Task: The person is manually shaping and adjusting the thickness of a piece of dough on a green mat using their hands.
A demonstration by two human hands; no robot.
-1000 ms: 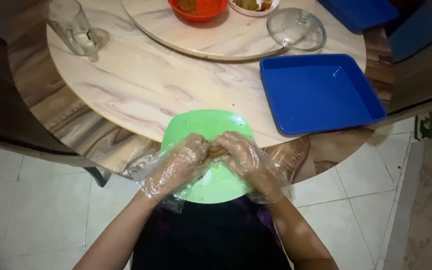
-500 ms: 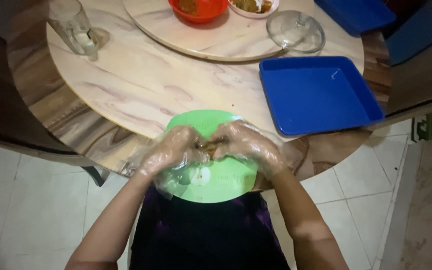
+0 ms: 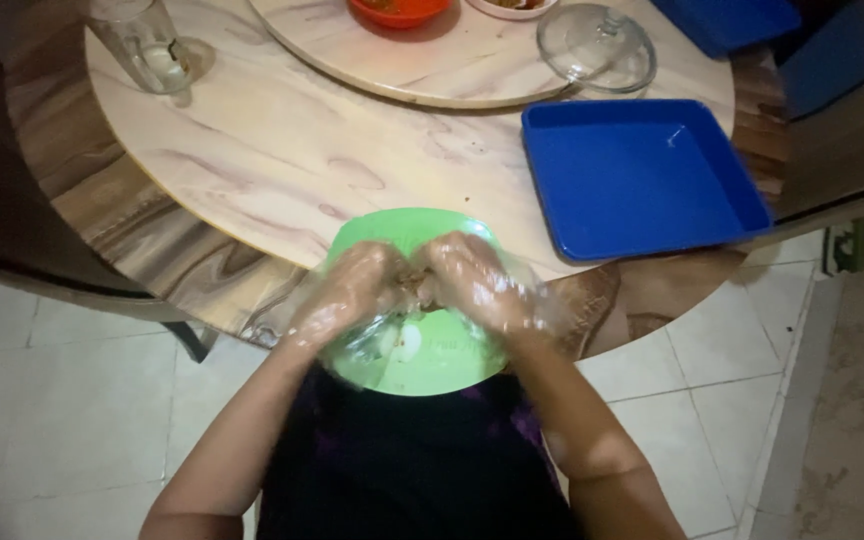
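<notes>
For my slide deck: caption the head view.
Gloved left hand and right hand press brown food over a green plate beside a blue tray.

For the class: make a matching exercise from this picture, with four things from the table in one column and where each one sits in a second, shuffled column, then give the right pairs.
Things:
1. green plate
2. blue tray
3. glass lid
4. drinking glass

Places:
A. far left of the table
B. under both gloved hands, at the near table edge
C. right side of the table, nothing in it
D. beyond the tray, beside the round turntable

Pairs: 1-B, 2-C, 3-D, 4-A
</notes>
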